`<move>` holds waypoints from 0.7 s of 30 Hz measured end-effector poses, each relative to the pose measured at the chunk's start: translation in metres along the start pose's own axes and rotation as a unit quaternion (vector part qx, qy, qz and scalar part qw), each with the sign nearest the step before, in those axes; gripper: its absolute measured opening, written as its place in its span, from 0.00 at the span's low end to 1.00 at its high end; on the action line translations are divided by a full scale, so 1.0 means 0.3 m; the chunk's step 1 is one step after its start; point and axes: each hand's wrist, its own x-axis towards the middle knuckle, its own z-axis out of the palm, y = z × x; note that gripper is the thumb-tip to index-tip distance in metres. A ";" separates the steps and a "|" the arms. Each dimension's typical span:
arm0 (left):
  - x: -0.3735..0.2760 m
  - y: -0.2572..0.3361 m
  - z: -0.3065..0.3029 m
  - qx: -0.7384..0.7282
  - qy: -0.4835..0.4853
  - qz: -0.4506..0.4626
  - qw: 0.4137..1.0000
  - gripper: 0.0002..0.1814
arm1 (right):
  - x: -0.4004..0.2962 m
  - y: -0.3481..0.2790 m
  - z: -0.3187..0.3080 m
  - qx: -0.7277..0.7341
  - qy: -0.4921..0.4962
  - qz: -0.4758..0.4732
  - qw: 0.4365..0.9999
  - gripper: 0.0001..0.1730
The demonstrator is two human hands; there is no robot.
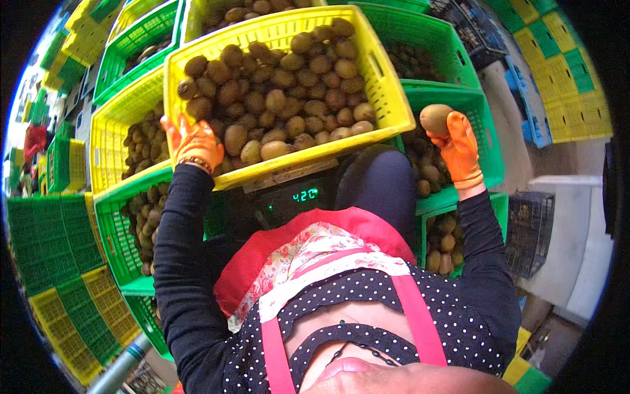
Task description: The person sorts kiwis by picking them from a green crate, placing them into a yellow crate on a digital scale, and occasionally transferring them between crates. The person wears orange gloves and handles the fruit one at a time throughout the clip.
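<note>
My right hand [457, 147], in an orange glove, holds a large brown kiwifruit [435, 118] between thumb and fingers. It is above the green crate [485, 133] at the right, which has more kiwifruit inside. My left hand [197, 147], gloved the same way, rests at the near left corner of a yellow plastic crate [393, 106]. Its fingers are spread over the rim and beside the fruit, and no fruit shows in its grasp. Many kiwifruit [275, 101] fill the yellow crate, which stands tilted in front of me.
A lit digital display [305, 195] shows below the yellow crate's near edge. Green crates [110, 241] and another yellow crate [106, 147], all with kiwifruit, crowd around me. Stacked crates [561, 74] stand at the far right, near a black mesh crate [531, 231].
</note>
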 end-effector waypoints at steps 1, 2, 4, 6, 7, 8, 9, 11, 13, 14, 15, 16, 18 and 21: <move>-0.006 0.004 -0.002 0.001 0.009 -0.008 1.000 0.42 | -0.014 0.034 -0.070 -0.007 0.036 0.025 0.999 0.25; 0.002 0.012 -0.010 -0.021 0.006 0.001 1.000 0.42 | -0.021 0.072 -0.142 -0.038 0.031 0.040 0.998 0.25; 0.004 0.002 -0.008 -0.027 0.058 0.007 0.998 0.39 | -0.035 0.205 -0.250 -0.083 0.130 0.093 0.984 0.27; -0.001 -0.012 -0.025 -0.022 0.087 0.010 0.996 0.35 | -0.048 0.358 -0.336 -0.120 0.189 0.130 0.966 0.29; -0.015 -0.017 -0.044 -0.021 0.098 0.010 0.995 0.34 | -0.061 0.396 -0.344 -0.140 0.204 0.157 0.956 0.30; -0.001 -0.025 -0.079 -0.044 0.052 -0.020 0.998 0.33 | -0.075 0.434 -0.350 -0.134 0.199 0.164 0.957 0.30; -0.014 -0.042 -0.081 -0.083 0.144 -0.033 0.986 0.31 | -0.084 0.451 -0.350 -0.145 0.200 0.194 0.949 0.28; -0.036 -0.069 -0.096 -0.231 0.216 -0.029 0.948 0.29 | -0.087 0.502 -0.378 -0.156 0.177 0.260 0.936 0.27; -0.072 -0.071 -0.101 -0.377 0.309 0.009 0.873 0.31 | -0.049 0.550 -0.404 -0.424 0.200 0.094 0.878 0.25; -0.096 -0.066 -0.114 -0.423 0.369 0.054 0.826 0.32 | -0.026 0.552 -0.413 -0.423 0.213 0.035 0.880 0.24; -0.131 -0.062 -0.121 -0.461 0.422 0.094 0.775 0.33 | -0.005 0.496 -0.365 -0.419 0.219 -0.024 0.881 0.23; -0.174 -0.053 -0.152 -0.476 0.420 0.105 0.765 0.33 | 0.014 0.436 -0.312 -0.389 0.208 -0.089 0.893 0.21; -0.212 -0.019 -0.172 -0.509 0.408 0.098 0.752 0.34 | 0.054 0.344 -0.212 -0.307 0.161 -0.252 0.903 0.18; -0.238 -0.001 -0.139 -0.550 0.411 0.104 0.720 0.35 | 0.047 0.091 0.077 -0.087 0.050 -0.197 0.975 0.16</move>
